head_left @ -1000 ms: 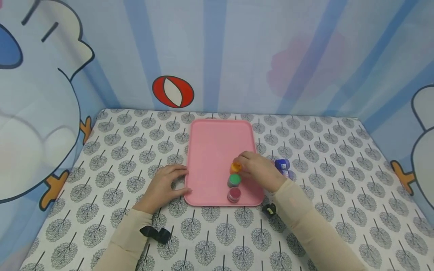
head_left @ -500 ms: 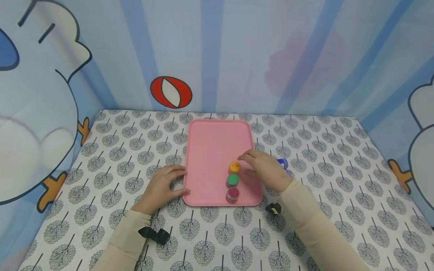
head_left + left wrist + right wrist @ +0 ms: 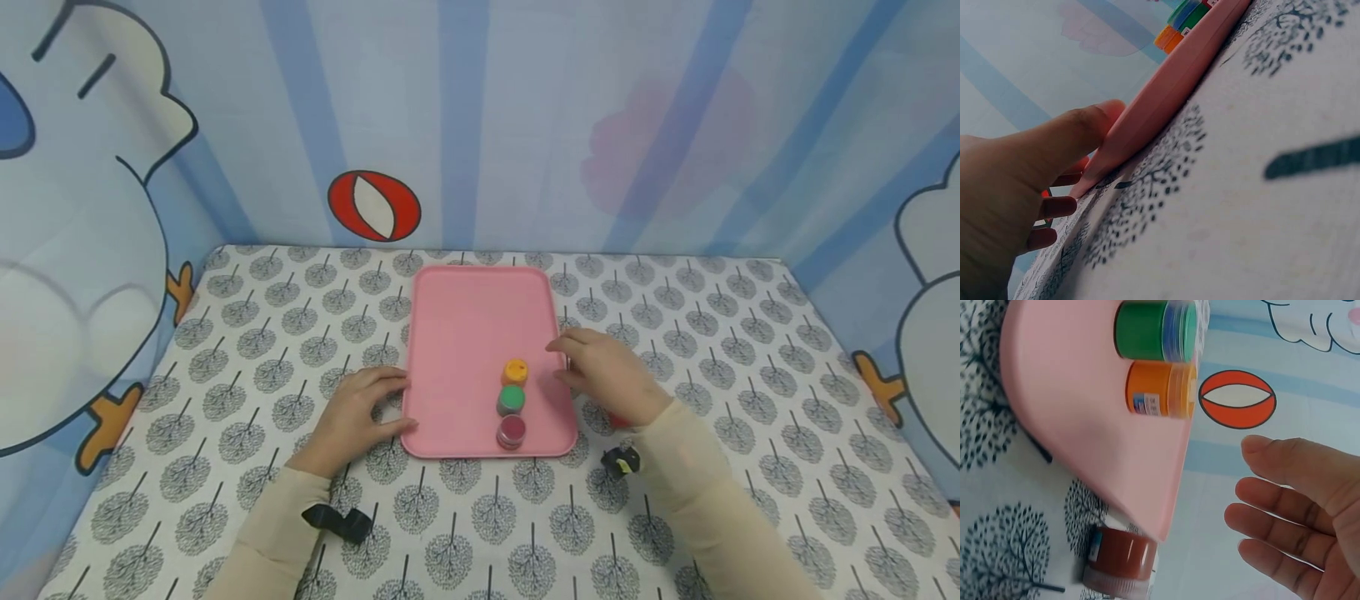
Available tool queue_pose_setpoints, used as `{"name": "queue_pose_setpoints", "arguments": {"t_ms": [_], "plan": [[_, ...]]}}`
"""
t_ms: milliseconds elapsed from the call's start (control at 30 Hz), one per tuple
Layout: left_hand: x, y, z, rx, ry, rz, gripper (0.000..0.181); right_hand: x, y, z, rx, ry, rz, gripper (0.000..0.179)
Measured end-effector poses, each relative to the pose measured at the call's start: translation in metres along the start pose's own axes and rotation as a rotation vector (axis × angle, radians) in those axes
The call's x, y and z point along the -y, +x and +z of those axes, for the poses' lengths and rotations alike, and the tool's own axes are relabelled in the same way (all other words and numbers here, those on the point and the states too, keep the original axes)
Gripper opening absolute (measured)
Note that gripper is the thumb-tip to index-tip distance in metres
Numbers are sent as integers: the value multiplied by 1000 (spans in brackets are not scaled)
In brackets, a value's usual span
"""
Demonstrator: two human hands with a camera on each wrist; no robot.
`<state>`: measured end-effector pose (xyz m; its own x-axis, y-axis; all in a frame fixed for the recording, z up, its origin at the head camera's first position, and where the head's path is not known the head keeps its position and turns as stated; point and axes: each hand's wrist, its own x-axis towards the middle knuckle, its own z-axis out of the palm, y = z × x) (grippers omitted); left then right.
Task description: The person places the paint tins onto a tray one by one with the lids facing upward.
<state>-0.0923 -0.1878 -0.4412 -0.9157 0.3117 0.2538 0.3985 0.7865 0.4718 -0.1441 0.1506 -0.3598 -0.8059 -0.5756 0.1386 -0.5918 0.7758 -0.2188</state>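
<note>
A pink tray (image 3: 480,317) lies on the patterned cloth. On its right side, three small paint jars stand upright in a line: orange (image 3: 515,372), green (image 3: 512,401) and dark red (image 3: 512,432). My left hand (image 3: 360,421) touches the tray's left rim with its thumb and fingertips, fingers spread apart. Over the right rim hovers my right hand (image 3: 611,371), its fingers loosely bent around nothing. Below it, a brownish-red jar (image 3: 1124,553) lies on its side on the cloth next to the tray; in the head view this hand mostly hides it.
A tree-print cloth (image 3: 262,367) covers the table. Behind it rises a blue striped backdrop (image 3: 517,125) with cartoon figures. Black straps with small devices sit on both wrists, the left wrist device (image 3: 337,521) close above the cloth.
My right hand has let go of the orange jar and moved right, off the tray. That jar stays behind the green one. The blue jars are now hidden by this hand. The left hand keeps still.
</note>
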Motion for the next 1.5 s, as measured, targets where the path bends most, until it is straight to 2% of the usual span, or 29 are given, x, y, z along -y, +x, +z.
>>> {"name": "queue_pose_setpoints", "arguments": {"t_ms": [400,767,1100,1500], "plan": [[1,-1,0,-3,-3,-8,60,-12,-13,-4,-3,-3,18,29],[1,-1,1,5,-12,-20,60,-16,-23,-5,-8,21,67,23],[0,-1,1,4,-7,-14,60,-23,-36,-4,8,54,110,34],[-2,0,-1,12,-1,-16,60,-32,-52,-5,24,43,140,31]]}}
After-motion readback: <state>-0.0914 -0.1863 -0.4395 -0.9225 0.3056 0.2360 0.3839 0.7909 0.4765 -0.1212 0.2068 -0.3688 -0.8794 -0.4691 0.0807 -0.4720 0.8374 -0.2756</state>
